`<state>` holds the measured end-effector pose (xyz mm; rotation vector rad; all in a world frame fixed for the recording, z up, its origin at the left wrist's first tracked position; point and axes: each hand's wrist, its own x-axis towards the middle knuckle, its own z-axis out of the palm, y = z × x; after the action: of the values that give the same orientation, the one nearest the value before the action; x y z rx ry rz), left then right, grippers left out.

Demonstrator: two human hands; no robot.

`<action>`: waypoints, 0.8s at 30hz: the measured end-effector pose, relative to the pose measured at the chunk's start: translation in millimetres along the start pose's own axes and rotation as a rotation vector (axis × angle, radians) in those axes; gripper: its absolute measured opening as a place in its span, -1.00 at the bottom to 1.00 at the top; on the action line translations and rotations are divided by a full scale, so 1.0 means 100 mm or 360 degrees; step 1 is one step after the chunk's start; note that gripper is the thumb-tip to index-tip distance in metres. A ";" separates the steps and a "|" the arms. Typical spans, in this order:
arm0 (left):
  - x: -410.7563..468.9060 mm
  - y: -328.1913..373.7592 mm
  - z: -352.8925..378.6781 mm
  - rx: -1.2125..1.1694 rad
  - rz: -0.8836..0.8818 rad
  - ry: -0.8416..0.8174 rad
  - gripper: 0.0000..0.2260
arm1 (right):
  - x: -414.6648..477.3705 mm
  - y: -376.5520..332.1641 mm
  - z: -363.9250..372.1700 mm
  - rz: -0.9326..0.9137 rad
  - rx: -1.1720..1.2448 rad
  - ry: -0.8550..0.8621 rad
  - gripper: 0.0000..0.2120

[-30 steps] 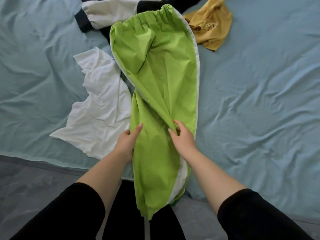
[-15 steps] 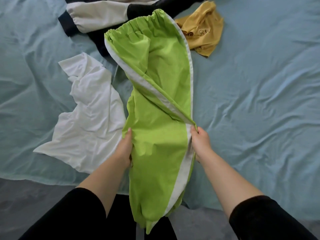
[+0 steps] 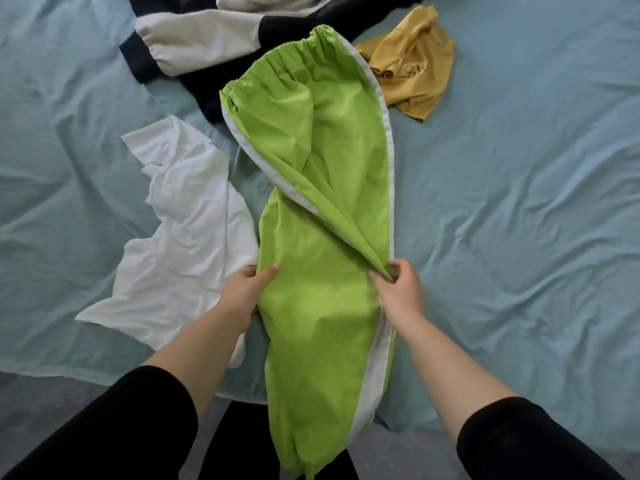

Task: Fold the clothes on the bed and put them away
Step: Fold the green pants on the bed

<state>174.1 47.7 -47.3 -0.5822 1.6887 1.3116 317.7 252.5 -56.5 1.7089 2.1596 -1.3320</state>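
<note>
The green trousers [image 3: 322,237] look light and floppy. My left hand [image 3: 242,292] grips their nine-o'clock edge, and my right hand [image 3: 401,289] pinches the three-o'clock seam.

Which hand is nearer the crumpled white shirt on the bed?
Left. The left hand grips the lime-green trousers at the edge beside the crumpled white shirt; the right hand pinches a fold on the trousers' opposite side, away from it.

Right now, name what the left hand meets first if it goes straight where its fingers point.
The green trousers: the left hand grips their edge and seems to point straight into them.
</note>
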 end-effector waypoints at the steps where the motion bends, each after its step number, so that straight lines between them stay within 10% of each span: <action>1: 0.03 0.06 0.00 0.0069 0.0060 0.0054 -0.78 | 0.01 -0.12 0.02 -0.0095 -0.0118 0.0027 -0.61; 12: 0.36 0.90 -0.06 0.1851 0.0477 0.0127 -0.65 | 0.22 -1.81 0.88 -0.1067 -0.1084 -0.0063 -0.44; 17: 0.62 1.27 0.02 0.1322 0.0735 -0.0102 -0.56 | 0.45 -2.08 0.80 -0.0621 -0.0115 -0.0217 -0.75; 24: 0.84 1.72 0.49 0.1364 0.1113 -0.0307 -0.36 | 1.18 -1.95 0.18 -0.0128 0.0582 0.0364 -0.71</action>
<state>14.0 162.6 -33.3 0.6620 2.1383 0.8782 105.5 329.7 -21.3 2.0099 2.2300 -1.7194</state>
